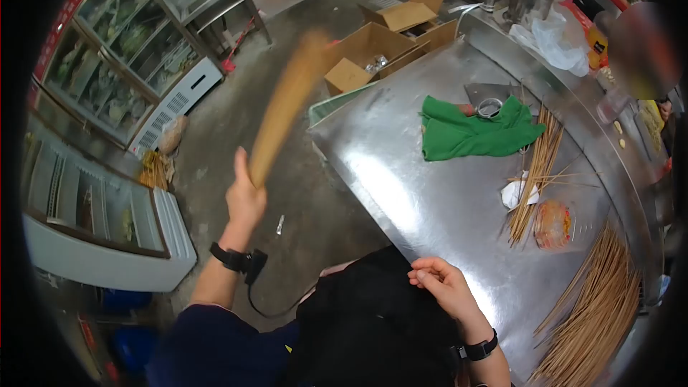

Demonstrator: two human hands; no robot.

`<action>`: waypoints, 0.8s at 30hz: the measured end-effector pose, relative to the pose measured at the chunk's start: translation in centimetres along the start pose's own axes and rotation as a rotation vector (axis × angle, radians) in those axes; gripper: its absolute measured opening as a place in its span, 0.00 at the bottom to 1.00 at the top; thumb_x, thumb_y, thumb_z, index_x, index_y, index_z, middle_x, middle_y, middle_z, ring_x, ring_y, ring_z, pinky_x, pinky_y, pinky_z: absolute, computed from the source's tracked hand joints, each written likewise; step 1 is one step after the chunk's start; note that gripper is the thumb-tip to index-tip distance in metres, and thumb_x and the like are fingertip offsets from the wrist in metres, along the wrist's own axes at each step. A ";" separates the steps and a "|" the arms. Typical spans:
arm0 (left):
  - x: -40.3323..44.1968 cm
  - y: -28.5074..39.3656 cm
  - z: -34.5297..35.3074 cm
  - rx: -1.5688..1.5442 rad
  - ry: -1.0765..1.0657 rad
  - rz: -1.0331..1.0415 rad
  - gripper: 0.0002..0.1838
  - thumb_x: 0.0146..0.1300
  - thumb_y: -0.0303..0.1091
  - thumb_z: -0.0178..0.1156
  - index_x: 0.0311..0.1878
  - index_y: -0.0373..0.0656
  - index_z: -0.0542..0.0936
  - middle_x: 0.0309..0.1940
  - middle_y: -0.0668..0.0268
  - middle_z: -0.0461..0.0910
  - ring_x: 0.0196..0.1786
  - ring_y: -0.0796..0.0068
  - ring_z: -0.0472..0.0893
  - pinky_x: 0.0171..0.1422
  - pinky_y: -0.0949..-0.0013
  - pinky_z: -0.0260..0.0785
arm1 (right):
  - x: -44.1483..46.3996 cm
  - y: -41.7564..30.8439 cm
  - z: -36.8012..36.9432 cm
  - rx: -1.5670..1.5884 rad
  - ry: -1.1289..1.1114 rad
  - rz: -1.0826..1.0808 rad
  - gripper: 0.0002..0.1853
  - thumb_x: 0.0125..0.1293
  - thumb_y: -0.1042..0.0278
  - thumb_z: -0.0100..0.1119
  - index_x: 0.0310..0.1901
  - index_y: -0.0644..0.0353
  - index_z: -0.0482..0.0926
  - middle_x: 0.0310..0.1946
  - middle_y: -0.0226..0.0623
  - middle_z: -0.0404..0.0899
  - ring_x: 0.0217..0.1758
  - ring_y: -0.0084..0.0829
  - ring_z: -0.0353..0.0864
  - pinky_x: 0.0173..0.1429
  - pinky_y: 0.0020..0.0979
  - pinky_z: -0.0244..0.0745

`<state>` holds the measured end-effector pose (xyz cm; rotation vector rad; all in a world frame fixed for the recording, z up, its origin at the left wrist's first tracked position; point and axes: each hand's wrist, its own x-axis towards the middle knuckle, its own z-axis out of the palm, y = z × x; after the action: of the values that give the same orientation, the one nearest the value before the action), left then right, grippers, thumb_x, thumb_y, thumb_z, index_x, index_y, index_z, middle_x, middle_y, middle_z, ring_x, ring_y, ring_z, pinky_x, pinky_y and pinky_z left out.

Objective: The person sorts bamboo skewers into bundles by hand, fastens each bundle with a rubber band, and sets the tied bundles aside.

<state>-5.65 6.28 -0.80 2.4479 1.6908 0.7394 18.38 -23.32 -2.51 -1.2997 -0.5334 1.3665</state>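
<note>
My left hand (246,201) is raised over the floor, left of the steel table. Its fingers are wrapped round the lower end of a long tan bundle of bamboo skewers (285,100). The bundle tilts up to the right and its top is smeared by motion. At the table's near edge is my right hand (438,283), fingers curled in and thumb against them, with nothing visible in it. Two loose piles of skewers lie on the table: a large one (598,308) at the near right and a smaller one (537,172) farther back.
On the steel table (387,129) lie a green cloth (473,129), crumpled white paper (517,192) and a clear plastic box (553,224). Open cardboard boxes (380,43) stand beyond its far left corner. Glass-door fridges (115,50) line the left. Another person (645,46) is at the far right.
</note>
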 end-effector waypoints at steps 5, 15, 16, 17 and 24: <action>-1.9 -3.1 4.3 -0.383 0.234 0.096 0.34 0.57 0.27 0.52 0.65 0.36 0.49 0.46 0.40 0.71 0.49 0.42 0.73 0.48 0.55 0.66 | -0.1 -1.1 0.3 -0.068 0.042 -0.061 0.11 0.63 0.72 0.54 0.46 0.66 0.74 0.37 0.34 0.78 0.41 0.20 0.76 0.49 0.21 0.71; -1.9 5.0 -0.8 -0.691 -0.568 0.091 0.36 0.52 0.25 0.58 0.65 0.43 0.56 0.36 0.59 0.75 0.35 0.66 0.77 0.38 0.70 0.69 | -1.1 -2.4 -0.8 -0.156 0.051 -0.077 0.16 0.64 0.71 0.53 0.52 0.66 0.70 0.41 0.34 0.76 0.45 0.22 0.75 0.53 0.23 0.69; -1.6 7.3 -1.3 -0.956 -0.836 0.019 0.36 0.52 0.25 0.60 0.65 0.44 0.57 0.32 0.65 0.73 0.30 0.75 0.75 0.34 0.74 0.68 | -0.8 -3.4 -1.1 -0.142 0.042 -0.147 0.22 0.63 0.69 0.55 0.57 0.65 0.65 0.46 0.36 0.74 0.49 0.25 0.74 0.54 0.25 0.69; -1.6 10.3 -1.9 -1.090 -1.030 0.036 0.36 0.53 0.28 0.61 0.65 0.44 0.58 0.28 0.73 0.69 0.27 0.84 0.71 0.30 0.79 0.64 | -0.5 -4.7 -1.3 -0.095 0.053 -0.240 0.25 0.61 0.68 0.57 0.58 0.64 0.63 0.49 0.38 0.72 0.51 0.26 0.72 0.57 0.27 0.67; -6.5 26.8 1.1 -1.261 -1.928 0.512 0.31 0.54 0.28 0.60 0.61 0.38 0.61 0.26 0.70 0.71 0.24 0.82 0.72 0.30 0.78 0.65 | -2.4 -12.9 -3.2 0.472 0.175 -0.827 0.32 0.53 0.64 0.64 0.58 0.64 0.61 0.43 0.40 0.73 0.45 0.32 0.75 0.49 0.31 0.71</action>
<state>16.13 -9.79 4.79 1.2503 -0.2121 -0.4998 25.76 -23.06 8.77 -0.6698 -0.5037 0.6198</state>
